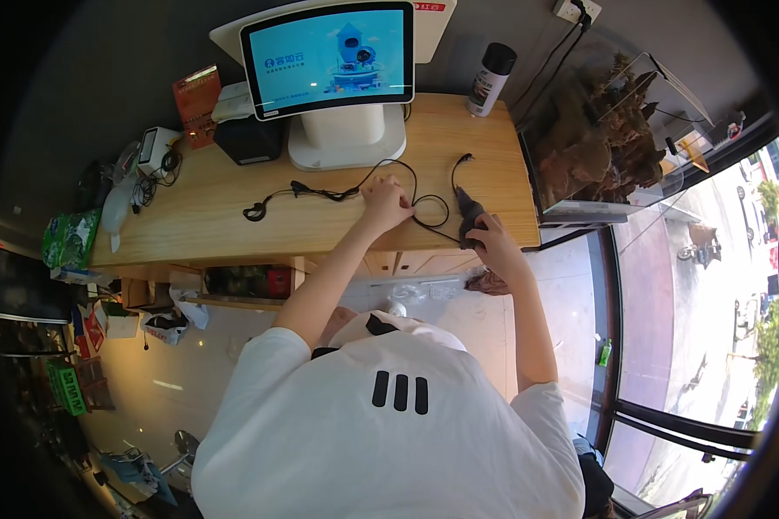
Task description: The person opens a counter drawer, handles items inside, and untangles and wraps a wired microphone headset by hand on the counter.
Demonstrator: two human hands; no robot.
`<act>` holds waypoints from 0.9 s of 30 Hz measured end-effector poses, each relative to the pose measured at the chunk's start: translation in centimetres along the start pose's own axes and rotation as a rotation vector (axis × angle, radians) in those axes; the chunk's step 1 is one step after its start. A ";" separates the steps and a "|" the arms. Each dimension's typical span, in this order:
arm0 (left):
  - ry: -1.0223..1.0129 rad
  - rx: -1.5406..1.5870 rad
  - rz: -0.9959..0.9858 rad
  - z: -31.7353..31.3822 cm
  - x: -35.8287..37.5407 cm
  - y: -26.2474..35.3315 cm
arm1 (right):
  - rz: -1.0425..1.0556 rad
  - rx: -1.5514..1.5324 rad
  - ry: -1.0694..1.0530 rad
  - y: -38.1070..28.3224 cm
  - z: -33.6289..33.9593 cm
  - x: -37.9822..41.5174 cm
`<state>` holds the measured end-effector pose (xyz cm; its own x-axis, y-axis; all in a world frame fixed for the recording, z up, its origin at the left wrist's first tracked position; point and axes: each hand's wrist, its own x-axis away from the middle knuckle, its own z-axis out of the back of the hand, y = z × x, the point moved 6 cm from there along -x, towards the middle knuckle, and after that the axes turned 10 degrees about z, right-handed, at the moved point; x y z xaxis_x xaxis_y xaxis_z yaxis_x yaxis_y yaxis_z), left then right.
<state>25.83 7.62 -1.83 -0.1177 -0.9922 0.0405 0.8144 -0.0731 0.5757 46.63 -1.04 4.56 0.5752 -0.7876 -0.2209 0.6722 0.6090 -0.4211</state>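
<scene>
My left hand (385, 204) is over the wooden desk, its fingers bent and pressed together at a thin black cable (432, 201). That cable lies in loops between my hands and runs left to a bundled stretch with a curved earpiece (255, 210) at its end. Near the desk's front right edge, my right hand (486, 238) has its fingers wrapped round the lower end of a dark grey object (470, 211), whose exact kind I cannot make out. A short cable with a small plug (466, 158) extends from the upper end of this object.
A monitor (333, 65) on a white base stands at the back of the desk (320, 232). Beside it are a black box (249, 141) and a red card (198, 104). A spray can (491, 80) and a glass tank (610, 147) stand on the right.
</scene>
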 end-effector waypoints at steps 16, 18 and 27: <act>0.056 -0.011 -0.020 0.5 0.3 0.1 | 0.074 0.019 0.148 -2.7 -3.4 -2.5; 0.061 -0.055 -0.035 0.6 0.4 0.2 | 0.066 0.081 0.192 -2.0 -4.3 -2.0; 0.090 -0.233 -0.018 1.4 1.1 0.5 | -0.300 0.274 0.495 3.2 2.5 1.2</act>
<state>25.32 6.68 -0.32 -0.0907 -0.9948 -0.0472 0.9229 -0.1018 0.3714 50.67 0.20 5.15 0.1038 -0.8376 -0.5363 0.9032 0.3052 -0.3018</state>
